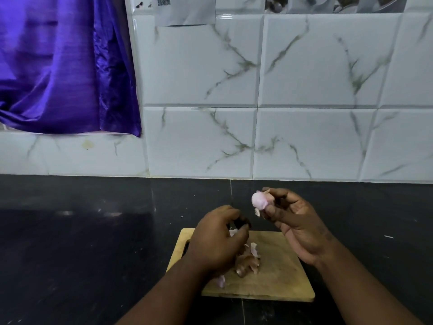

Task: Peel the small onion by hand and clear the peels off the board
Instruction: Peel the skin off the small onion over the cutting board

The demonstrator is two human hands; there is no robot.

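Observation:
My right hand (297, 221) holds the small pale pink onion (259, 200) in its fingertips, raised above the far edge of the wooden cutting board (281, 277). A loose flap of skin (257, 212) hangs below the onion. My left hand (218, 242) hovers low over the board's left part with its fingers curled, and a pale scrap of peel (232, 232) shows between the fingertips. A heap of brown and pink peels (249, 260) lies on the board beside that hand, and one pink piece (220, 280) sits near the board's front left.
The board lies on a dark stone counter (93, 242) that runs to a white marble-patterned tiled wall (304, 137). A purple curtain (58, 66) hangs at the upper left.

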